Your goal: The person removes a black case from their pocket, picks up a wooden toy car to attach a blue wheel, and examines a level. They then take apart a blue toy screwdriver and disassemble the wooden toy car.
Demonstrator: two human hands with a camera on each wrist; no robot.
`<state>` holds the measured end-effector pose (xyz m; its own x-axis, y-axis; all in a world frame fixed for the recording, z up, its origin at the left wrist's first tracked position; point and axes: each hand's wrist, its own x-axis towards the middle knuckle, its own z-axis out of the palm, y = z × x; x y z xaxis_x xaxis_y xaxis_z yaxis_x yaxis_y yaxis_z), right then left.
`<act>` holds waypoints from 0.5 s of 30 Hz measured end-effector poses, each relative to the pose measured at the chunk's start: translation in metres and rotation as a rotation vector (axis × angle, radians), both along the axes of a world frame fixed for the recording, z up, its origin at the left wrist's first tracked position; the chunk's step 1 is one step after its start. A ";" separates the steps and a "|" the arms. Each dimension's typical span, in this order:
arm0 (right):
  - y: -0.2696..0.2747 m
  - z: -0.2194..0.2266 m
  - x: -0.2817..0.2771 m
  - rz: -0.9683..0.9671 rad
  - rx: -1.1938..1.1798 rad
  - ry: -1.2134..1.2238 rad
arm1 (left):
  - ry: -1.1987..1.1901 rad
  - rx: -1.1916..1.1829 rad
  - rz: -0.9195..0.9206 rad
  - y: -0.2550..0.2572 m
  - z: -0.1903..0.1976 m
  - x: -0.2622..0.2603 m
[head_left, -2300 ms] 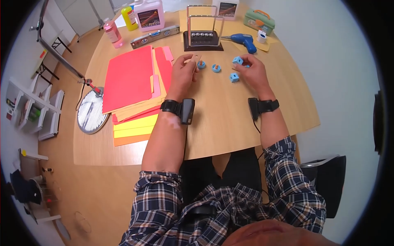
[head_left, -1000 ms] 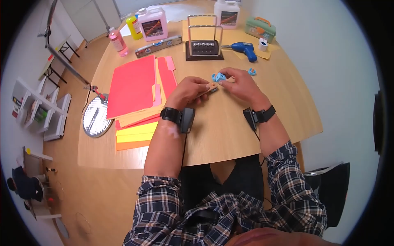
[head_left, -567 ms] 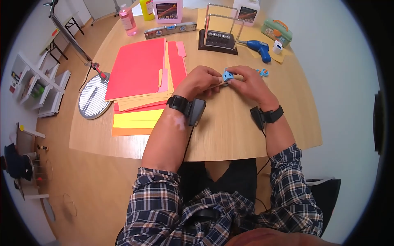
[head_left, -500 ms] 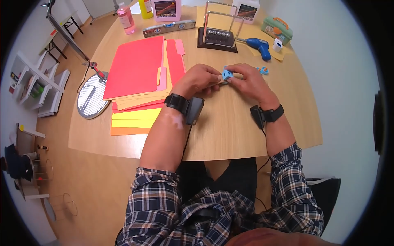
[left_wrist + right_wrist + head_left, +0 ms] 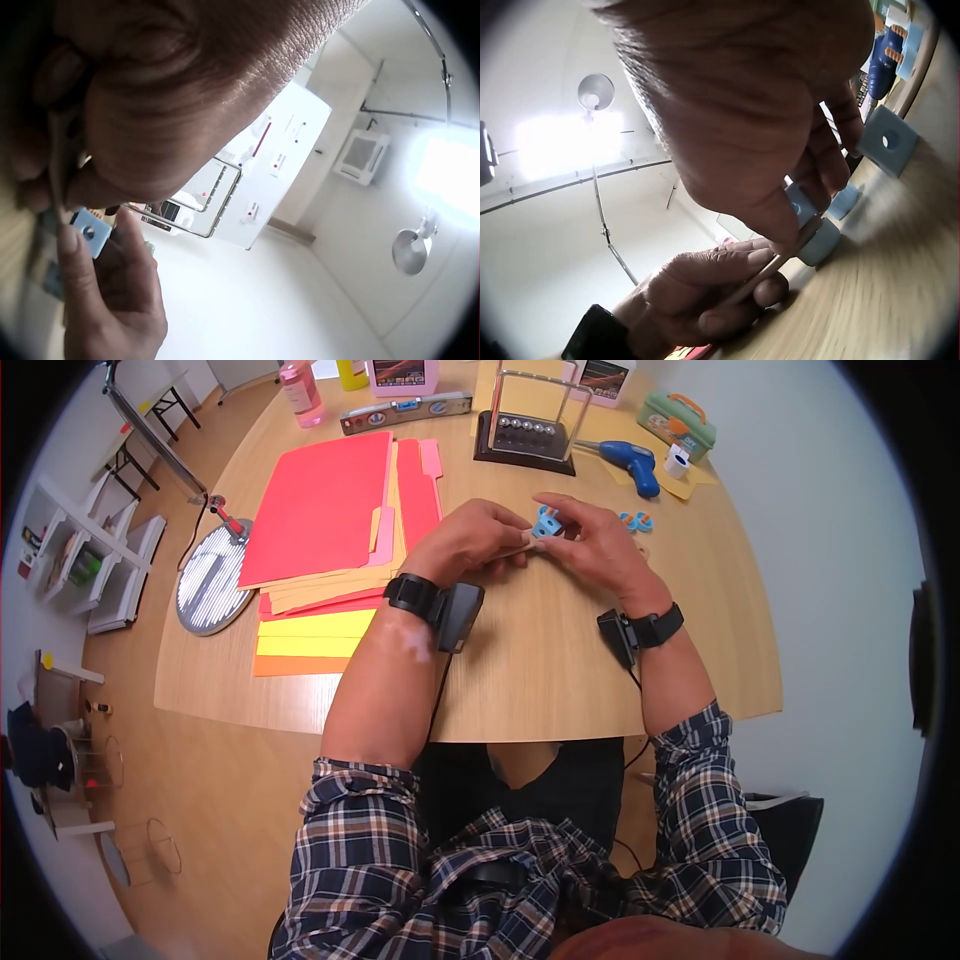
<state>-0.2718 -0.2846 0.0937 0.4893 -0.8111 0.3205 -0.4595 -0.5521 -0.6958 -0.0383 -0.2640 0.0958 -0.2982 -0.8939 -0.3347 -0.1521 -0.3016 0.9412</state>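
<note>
In the head view my left hand (image 5: 475, 542) pinches a thin wooden strip (image 5: 524, 544). My right hand (image 5: 604, 550) holds a small light-blue cube (image 5: 546, 524), with a round hole in its face, against the strip's end. A blue wheel-like piece (image 5: 821, 244) shows right by that end in the right wrist view. Behind the right fingers stands another holed blue cube (image 5: 889, 140) on the tabletop. The left wrist view shows the right thumb and fingertips on the held cube (image 5: 91, 233). Two more blue round pieces with orange-brown centres (image 5: 636, 521) lie beyond the right hand.
Red, tan and yellow folders (image 5: 320, 510) are stacked at the left, beside a lamp's round base (image 5: 215, 580). Farther back are a spirit level (image 5: 406, 413), a Newton's cradle (image 5: 525, 435), a blue drill (image 5: 632, 465), a tape roll (image 5: 677, 460) and a green case (image 5: 677, 422).
The hands, apart at first, have come together in front of the cradle. The cube has moved left to the strip in the left hand. The head view has also shifted.
</note>
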 end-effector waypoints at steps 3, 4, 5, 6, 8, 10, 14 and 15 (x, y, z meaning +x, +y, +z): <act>-0.001 0.000 -0.002 0.056 0.109 -0.070 | -0.016 -0.009 -0.005 0.000 0.000 0.000; -0.004 -0.004 -0.004 0.082 0.076 -0.047 | -0.018 -0.010 -0.006 0.000 0.001 0.000; -0.005 -0.004 -0.005 0.108 0.044 -0.023 | -0.026 -0.013 -0.008 0.000 0.001 0.000; -0.005 -0.005 -0.006 0.106 0.042 -0.027 | -0.035 -0.016 -0.011 0.000 0.001 0.001; -0.005 -0.006 -0.008 0.073 -0.010 0.004 | -0.042 -0.010 -0.006 0.000 0.002 0.000; -0.005 -0.006 -0.010 0.075 -0.010 0.018 | -0.048 -0.004 -0.001 0.001 0.004 -0.001; -0.004 0.001 -0.013 0.085 0.088 0.073 | -0.030 0.021 0.020 -0.002 0.001 -0.001; -0.001 0.007 -0.014 0.085 0.087 0.072 | -0.017 0.017 0.013 -0.002 0.000 0.000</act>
<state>-0.2858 -0.2860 0.1002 0.5770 -0.7888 0.2118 -0.4641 -0.5300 -0.7097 -0.0386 -0.2664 0.0953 -0.2807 -0.8920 -0.3544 -0.1636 -0.3193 0.9334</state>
